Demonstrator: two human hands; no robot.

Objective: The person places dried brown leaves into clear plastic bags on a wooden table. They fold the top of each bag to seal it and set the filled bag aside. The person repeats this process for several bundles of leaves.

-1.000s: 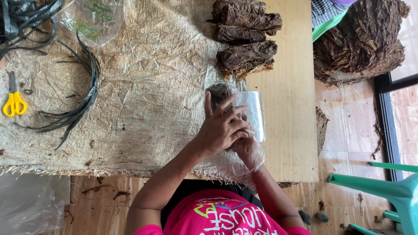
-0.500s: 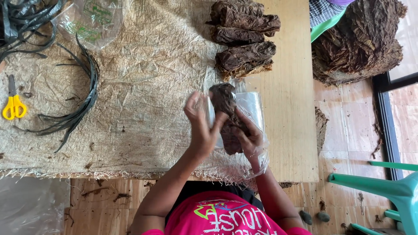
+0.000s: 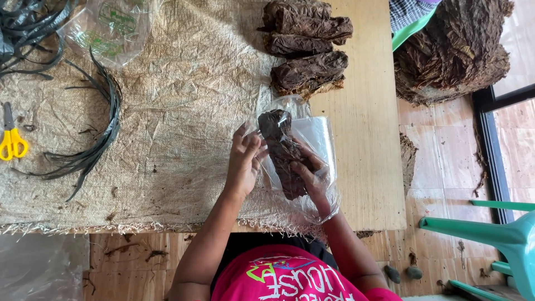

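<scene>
A clear plastic bag (image 3: 320, 139) is held up over the near edge of the table. Inside it is a dark brown bundle of dried leaves (image 3: 281, 150). My right hand (image 3: 309, 178) is inside the bag and grips the lower part of the bundle. My left hand (image 3: 245, 161) holds the bag's left edge, fingers stretched upward along it. Three more leaf bundles (image 3: 306, 44) lie stacked on the table just beyond the bag.
A coarse woven cloth (image 3: 167, 111) covers most of the wooden table (image 3: 368, 139). Yellow scissors (image 3: 11, 139), black straps (image 3: 95, 145) and another clear bag (image 3: 111, 22) lie at the left. A big leaf pile (image 3: 451, 50) and a green plastic chair (image 3: 501, 239) stand at the right.
My left hand has moved off the bag's top to its left edge. The leaf bundle, hidden before, now shows inside the bag with my right hand on it.
</scene>
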